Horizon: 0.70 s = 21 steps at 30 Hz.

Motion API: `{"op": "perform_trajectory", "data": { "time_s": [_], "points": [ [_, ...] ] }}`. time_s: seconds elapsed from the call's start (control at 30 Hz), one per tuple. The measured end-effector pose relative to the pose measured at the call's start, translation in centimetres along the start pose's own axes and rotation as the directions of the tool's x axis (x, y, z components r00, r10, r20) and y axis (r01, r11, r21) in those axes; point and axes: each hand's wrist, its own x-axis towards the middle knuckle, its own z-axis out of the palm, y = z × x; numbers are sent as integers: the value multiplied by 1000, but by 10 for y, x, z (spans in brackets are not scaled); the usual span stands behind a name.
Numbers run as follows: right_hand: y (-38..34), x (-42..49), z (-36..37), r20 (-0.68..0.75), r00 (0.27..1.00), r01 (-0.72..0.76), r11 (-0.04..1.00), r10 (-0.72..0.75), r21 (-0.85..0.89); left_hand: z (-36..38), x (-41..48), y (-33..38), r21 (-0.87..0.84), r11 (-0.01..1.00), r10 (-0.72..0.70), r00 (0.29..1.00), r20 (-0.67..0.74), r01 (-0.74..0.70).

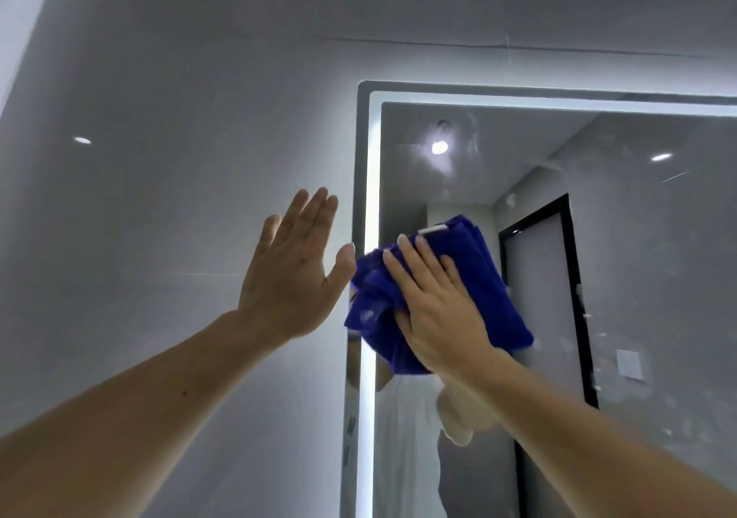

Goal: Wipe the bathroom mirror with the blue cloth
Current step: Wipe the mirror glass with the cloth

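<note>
The bathroom mirror point(638, 238) has a lit white strip along its left and top edges. The blue cloth point(482, 278) lies bunched against the glass near the mirror's left edge. My right hand point(434, 310) presses flat on the cloth with straight fingers pointing up and left. My left hand point(293, 274) is flat with straight fingers on the grey wall just left of the mirror frame, its thumb close to the cloth. Pale smears and spots show on the glass at the top and at the right.
Grey tiled wall point(159, 158) fills the left and top. The mirror reflects a dark-framed door point(546, 298), ceiling spotlights, a wall switch point(629, 364) and a person in a white top.
</note>
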Motion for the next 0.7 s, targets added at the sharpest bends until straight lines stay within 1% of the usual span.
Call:
{"op": "perform_trajectory", "data": {
  "time_s": [0.1, 0.17, 0.2, 0.3, 0.43, 0.5, 0.57, 0.6, 0.67, 0.7],
  "points": [
    [-1, 44, -2, -84, 983, -159, 986, 163, 56, 11, -9, 1, -21, 1000, 14, 1000, 8, -14],
    [-13, 44, 1, -89, 966, -233, 969, 241, 84, 18, -16, 0, -32, 999, 13, 1000, 4, -13],
    [-21, 36, 3, -82, 964, -244, 965, 252, 94, 21, -20, -1, -40, 999, 8, 1000, 9, -7],
    [-43, -8, 16, -87, 974, -199, 973, 210, 118, 28, -32, -3, -54, 998, -12, 999, 38, 14],
    [-70, -83, 35, -48, 974, -212, 967, 220, 140, 33, -47, -2, -67, 997, -35, 997, 76, 40],
    [-85, -113, 45, -12, 974, -223, 966, 226, 134, 35, -54, 0, -78, 996, -33, 995, 90, 40],
    [-93, -149, 51, 65, 973, -226, 967, 220, 117, 37, -59, 4, -80, 997, -15, 995, 100, 24],
    [-95, -168, 53, 131, 971, -213, 971, 198, 106, 38, -62, 5, -82, 997, -5, 995, 102, 13],
    [-99, -211, 65, 148, 985, -87, 996, 86, -2, 38, -65, 8, -93, 996, 5, 995, 97, 4],
    [-106, -221, 70, 108, 993, -47, 998, 51, -37, 38, -66, 10, -100, 995, 4, 996, 92, 5]
  ]
}}
